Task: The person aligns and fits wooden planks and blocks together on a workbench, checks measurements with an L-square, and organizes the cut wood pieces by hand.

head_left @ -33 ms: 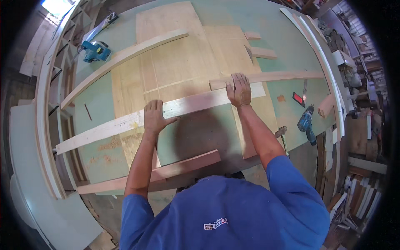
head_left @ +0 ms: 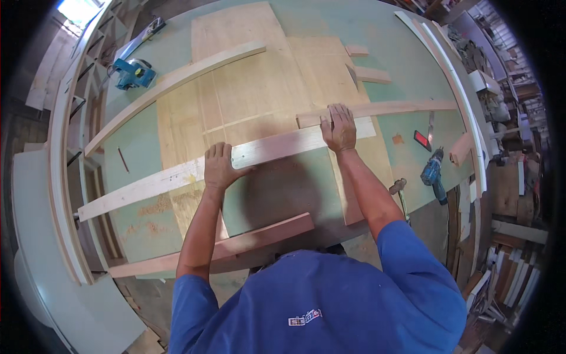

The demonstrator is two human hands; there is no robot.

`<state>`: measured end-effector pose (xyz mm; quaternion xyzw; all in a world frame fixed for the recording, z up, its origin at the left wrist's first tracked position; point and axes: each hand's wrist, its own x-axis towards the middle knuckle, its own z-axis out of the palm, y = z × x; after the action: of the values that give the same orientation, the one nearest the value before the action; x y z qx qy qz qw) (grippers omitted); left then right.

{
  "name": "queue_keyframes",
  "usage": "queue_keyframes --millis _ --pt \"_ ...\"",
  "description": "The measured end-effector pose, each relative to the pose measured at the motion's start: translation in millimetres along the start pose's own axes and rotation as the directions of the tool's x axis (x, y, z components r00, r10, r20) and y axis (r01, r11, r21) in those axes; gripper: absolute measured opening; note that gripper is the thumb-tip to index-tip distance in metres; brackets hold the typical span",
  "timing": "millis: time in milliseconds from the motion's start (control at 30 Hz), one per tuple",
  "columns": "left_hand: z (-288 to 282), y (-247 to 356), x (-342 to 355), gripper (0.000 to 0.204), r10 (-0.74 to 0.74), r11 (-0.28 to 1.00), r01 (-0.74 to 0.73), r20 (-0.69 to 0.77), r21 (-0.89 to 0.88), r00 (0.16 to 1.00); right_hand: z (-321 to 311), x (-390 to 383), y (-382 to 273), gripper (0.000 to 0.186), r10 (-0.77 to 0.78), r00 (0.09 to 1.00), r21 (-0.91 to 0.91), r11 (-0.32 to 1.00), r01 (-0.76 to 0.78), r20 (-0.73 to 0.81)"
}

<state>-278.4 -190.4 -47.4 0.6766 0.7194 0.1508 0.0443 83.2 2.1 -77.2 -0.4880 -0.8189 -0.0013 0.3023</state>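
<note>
A long pale wooden board (head_left: pixel 277 146) lies slantwise across the workbench, over wide plywood panels. My left hand (head_left: pixel 220 167) grips it left of its middle, fingers over the far edge and thumb stretched along the near side. Closer to the board's right end, my right hand (head_left: pixel 339 130) is bent over it. Its fingertips reach a reddish wooden strip (head_left: pixel 407 107) lying just beyond, and its thumb is partly hidden. Small dark holes show in the board beside my left hand. Sawdust (head_left: pixel 156 204) is scattered near the board's left part.
Another long strip (head_left: pixel 177 76) lies farther away, and a reddish one (head_left: pixel 271 237) near my body. A blue power planer (head_left: pixel 134 74) sits far left. At right are a cordless drill (head_left: pixel 433 171), a hammer (head_left: pixel 398 187) and a red-and-black object (head_left: pixel 421 140). A pencil (head_left: pixel 123 160) lies left.
</note>
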Motion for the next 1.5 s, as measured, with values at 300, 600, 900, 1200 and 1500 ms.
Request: queue_keyframes --millis 300,600,900,1200,1500 --pt "18 -6 1 0.082 0.158 0.985 -0.168 -0.193 -0.033 0.968 -8 1 -5 0.050 -0.004 0.999 -0.007 1.000 0.004 -0.044" --pt "26 -15 -4 0.088 0.079 0.994 -0.087 -0.115 -0.060 0.990 -3 3 -5 0.046 -0.038 0.998 0.019 0.999 0.039 -0.040" --pt "17 -19 1 0.091 0.030 0.996 -0.039 -0.102 -0.080 0.994 4 11 -10 0.040 -0.074 0.996 -0.009 0.997 0.074 -0.042" --pt "27 -16 -1 0.096 0.055 0.994 -0.057 -0.018 -0.098 0.998 -6 7 -2 0.043 0.008 1.000 0.035 0.999 -0.008 -0.010" --pt "39 -18 -11 0.097 0.006 0.999 -0.010 -0.083 -0.048 0.997 -7 5 -11 0.049 0.008 0.999 0.013 1.000 -0.007 -0.034"
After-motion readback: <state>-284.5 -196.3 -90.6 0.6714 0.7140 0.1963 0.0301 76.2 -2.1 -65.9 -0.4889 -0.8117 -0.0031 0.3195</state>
